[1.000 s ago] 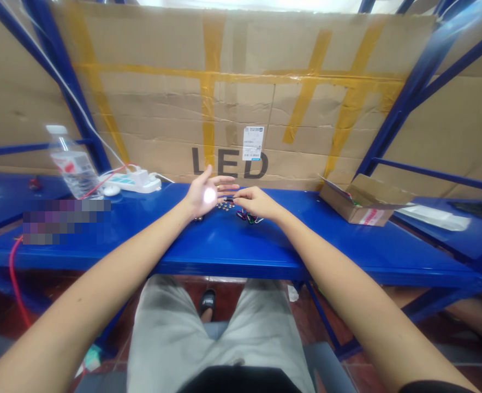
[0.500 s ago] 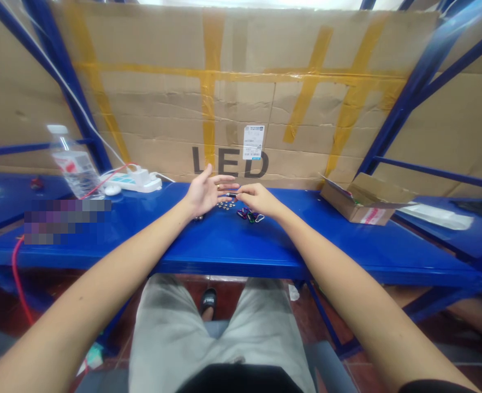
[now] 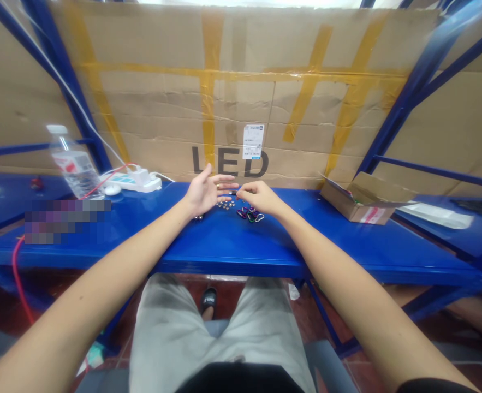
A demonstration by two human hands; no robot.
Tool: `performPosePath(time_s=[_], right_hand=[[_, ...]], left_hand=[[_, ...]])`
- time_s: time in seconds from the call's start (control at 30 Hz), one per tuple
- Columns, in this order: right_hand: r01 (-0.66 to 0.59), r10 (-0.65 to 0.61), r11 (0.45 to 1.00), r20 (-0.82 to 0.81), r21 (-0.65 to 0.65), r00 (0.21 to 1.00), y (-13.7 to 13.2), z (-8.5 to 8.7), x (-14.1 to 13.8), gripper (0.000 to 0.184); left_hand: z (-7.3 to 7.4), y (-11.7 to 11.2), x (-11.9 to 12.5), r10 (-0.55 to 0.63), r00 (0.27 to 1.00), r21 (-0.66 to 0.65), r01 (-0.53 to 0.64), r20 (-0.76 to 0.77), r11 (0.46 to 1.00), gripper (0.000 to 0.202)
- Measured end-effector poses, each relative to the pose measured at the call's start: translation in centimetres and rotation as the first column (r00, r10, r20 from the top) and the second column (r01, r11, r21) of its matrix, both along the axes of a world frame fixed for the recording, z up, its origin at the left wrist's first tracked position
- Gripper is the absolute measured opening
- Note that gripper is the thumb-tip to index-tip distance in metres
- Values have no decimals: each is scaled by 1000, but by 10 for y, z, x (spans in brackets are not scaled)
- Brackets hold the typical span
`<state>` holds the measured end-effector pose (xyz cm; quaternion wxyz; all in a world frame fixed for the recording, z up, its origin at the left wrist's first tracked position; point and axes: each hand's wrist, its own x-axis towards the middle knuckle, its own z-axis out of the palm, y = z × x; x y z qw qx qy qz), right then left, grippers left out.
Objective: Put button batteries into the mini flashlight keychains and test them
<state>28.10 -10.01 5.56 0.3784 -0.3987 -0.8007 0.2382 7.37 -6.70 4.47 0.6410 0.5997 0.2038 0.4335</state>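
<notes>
Dark little piece (image 3: 233,192), too small to make out in detail, is pinched in the fingertips of your right hand (image 3: 260,197), just above the table and right beside the fingertips of your left hand (image 3: 203,194).

Behind everything stands a big cardboard sheet (image 3: 162,109), taped in yellow and printed "LED". Below it runs the blue table (image 3: 224,245) that both your forearms reach across. An open cardboard box (image 3: 363,204) sits on it well off to your right. A plastic water bottle (image 3: 75,164) stands far to your left, with a white power strip (image 3: 136,180) near it against the cardboard.

Your left hand is spread open, palm turned up and toward the right hand, holding nothing. Your right hand is curled, its thumb and fingers closed on the dark piece.

A small heap of coloured carabiners (image 3: 251,214) lies on the table just under your right hand. A scatter of tiny round metal bits (image 3: 224,205) lies between your two hands.
</notes>
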Motion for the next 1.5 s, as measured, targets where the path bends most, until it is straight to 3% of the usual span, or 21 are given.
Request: performPosePath(time_s=[0.53, 0.67, 0.87, 1.1, 1.23, 1.33, 1.5], right_hand=[[0, 0, 1000, 12, -12, 1000, 3, -2, 1, 26], [93, -93, 994, -5, -51, 996, 7, -4, 1, 14], [149, -148, 987, 20, -67, 989, 14, -13, 5, 23], [39, -67, 984, -163, -172, 984, 39, -17, 11, 20], [44, -91, 977, -223, -209, 971, 64, -10, 10, 21], [111, -146, 981, -224, -160, 964, 88, -6, 8, 23], [217, -234, 950, -54, -225, 971, 126, -12, -1, 21]], left_hand=[[5, -6, 1, 61, 996, 68, -56, -69, 996, 83], [1, -2, 4, 201, 968, 177, -174, -147, 969, 65], [-11, 8, 7, 474, 836, 529, -280, -275, 801, 28], [-12, 11, -4, 698, 659, 770, -279, -281, 573, 8], [-6, 24, -9, 765, 582, 846, -230, -276, 481, 8], [0, 45, -13, 800, 516, 873, -181, -307, 452, 10], [-3, 89, -23, 795, 377, 842, -71, -474, 535, 12]])
